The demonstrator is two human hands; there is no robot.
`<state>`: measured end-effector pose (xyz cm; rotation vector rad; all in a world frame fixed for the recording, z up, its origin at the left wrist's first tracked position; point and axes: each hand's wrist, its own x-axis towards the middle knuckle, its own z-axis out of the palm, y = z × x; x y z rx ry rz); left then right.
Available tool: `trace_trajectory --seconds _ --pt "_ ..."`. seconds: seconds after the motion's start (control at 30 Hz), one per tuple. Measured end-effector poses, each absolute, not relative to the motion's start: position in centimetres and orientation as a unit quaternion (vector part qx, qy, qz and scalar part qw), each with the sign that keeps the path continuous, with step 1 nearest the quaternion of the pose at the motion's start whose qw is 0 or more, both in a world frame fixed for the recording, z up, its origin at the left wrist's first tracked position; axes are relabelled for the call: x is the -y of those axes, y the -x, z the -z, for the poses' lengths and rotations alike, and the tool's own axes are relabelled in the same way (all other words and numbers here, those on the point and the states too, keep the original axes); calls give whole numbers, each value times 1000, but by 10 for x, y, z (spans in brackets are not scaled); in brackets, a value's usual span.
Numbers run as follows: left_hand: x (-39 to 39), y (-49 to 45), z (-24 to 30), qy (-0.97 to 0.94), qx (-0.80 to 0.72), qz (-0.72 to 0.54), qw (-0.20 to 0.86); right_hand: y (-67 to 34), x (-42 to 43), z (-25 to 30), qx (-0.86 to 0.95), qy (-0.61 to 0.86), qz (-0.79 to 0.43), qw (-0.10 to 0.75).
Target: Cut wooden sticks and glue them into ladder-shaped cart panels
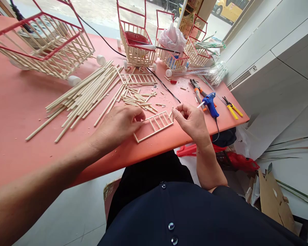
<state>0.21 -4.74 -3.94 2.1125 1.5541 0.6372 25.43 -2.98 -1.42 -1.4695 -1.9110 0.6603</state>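
I see left hand (122,119) pinching frame (154,132) to its right; right hand (192,121) pinching short stick (171,113); uneven pressure could skew frame.

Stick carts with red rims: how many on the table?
4: leftmost cart, centre cart, third cart just right of it, rightmost cart partly hidden beyond that.

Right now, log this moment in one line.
Left hand: holding slatted frame, left end | Right hand: at frame's right end, grip unclear | Glue gun: lying beside right hand | Long sticks: piled on table
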Motion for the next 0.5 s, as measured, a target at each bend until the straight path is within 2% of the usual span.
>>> trace_trajectory --seconds 0.2,0.33,0.5 --pt "49 -4 33 -756 -578 -212 222 -255 31 17 730 540 -268 322" --pt "54 -6 25 -732 -568 -295 234 -246 35 15 733 536 -277 315" --pt "59 -12 18 -645 -504 -398 415 -227 39 17 756 506 -284 302"
